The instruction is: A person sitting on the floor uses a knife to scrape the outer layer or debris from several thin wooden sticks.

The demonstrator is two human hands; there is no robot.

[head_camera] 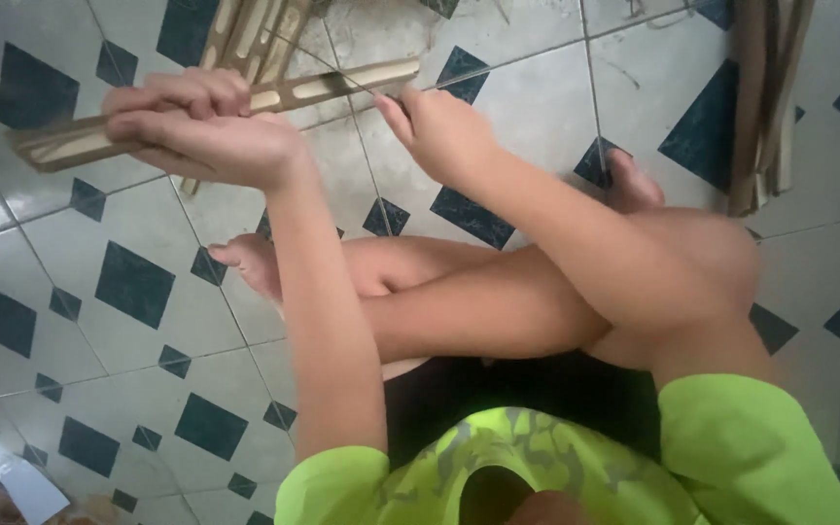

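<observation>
Floor [99,360]: pale tiles with dark teal diamond insets, grout lines running diagonally; seen from the head view.

Left hand [196,131]: closed around a bamboo slat [323,87], fingers wrapped over its top, toward the floor's upper left corner.

Bamboo slat: long, flat, tan with darker edges; held nearly level above the tiles, one end jutting past the left hand toward the left edge, the other end reaching the right hand.

Right hand [439,131]: closed, fingers pinched on a thin dark tool that touches the slat's right end; the tool is too small and blurred to identify.

Loose bamboo strips [250,29]: lying on the floor at the top edge, just behind the held slat.

Bundle of longer strips [765,107]: upright along the floor's upper right edge, well apart from both hands.

Crossed bare legs [498,292]: mid-floor, beneath the forearms.

Lime-green shirt [751,457]: bottom edge.

White scrap [12,481]: lower left corner.
</observation>
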